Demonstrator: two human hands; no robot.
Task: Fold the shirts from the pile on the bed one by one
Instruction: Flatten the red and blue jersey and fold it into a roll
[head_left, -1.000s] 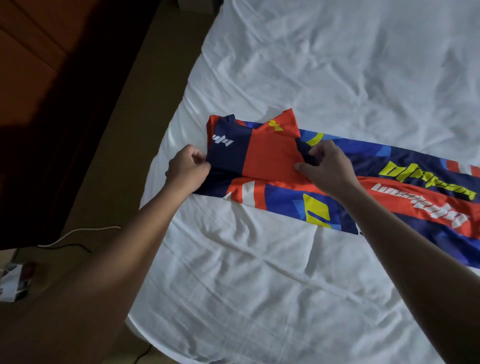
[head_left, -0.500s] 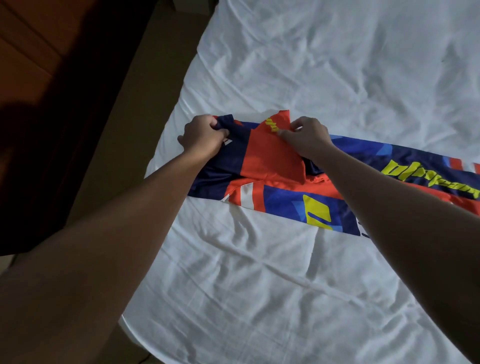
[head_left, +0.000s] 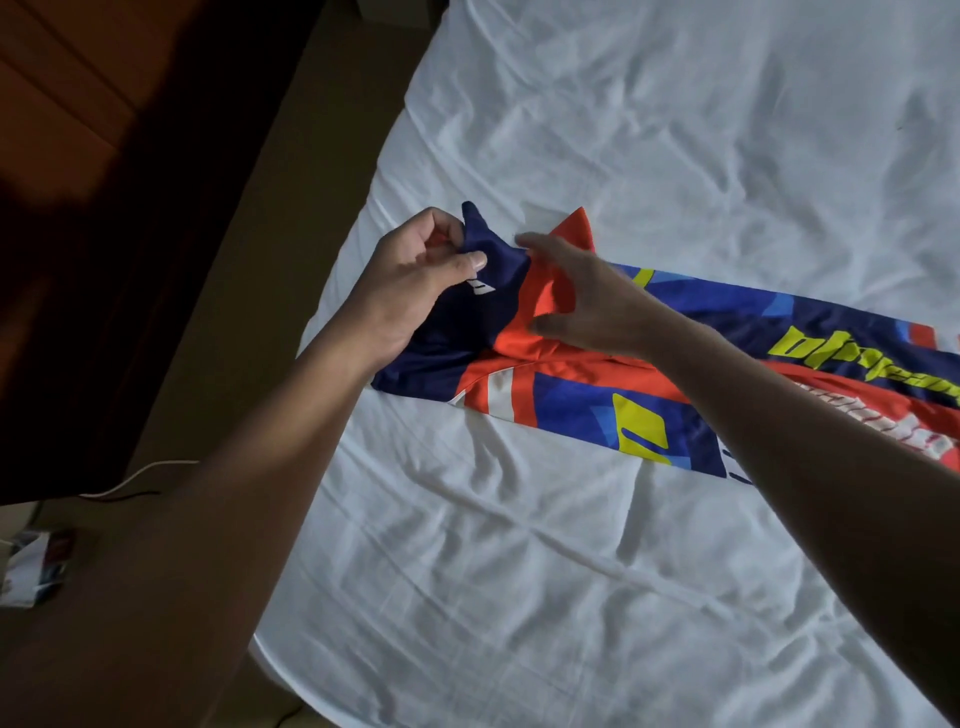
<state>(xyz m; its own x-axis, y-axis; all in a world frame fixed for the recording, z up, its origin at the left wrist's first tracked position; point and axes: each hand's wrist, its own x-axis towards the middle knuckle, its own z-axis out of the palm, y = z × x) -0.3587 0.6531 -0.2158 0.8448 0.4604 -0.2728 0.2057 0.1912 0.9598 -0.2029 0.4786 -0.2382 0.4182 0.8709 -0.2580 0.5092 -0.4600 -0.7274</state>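
A navy, red and blue sports shirt (head_left: 571, 410) with yellow lettering lies folded into a long strip across the white bed (head_left: 519, 597), running from the left edge off the right side of the view. My left hand (head_left: 415, 286) pinches the navy corner at the strip's left end and lifts it off the sheet. My right hand (head_left: 587, 296) hovers over the red flap beside it, fingers spread, holding nothing. No pile of shirts is in view.
The bed's left edge runs diagonally beside a brown floor (head_left: 249, 260). A white cable (head_left: 145, 475) lies on the floor, with a small packet (head_left: 31, 571) at the far left. Dark wooden furniture (head_left: 78, 130) fills the upper left.
My right hand has let go of the red flap and opened above it. My left hand has raised the navy corner higher. Earlier both hands gripped the shirt's end.
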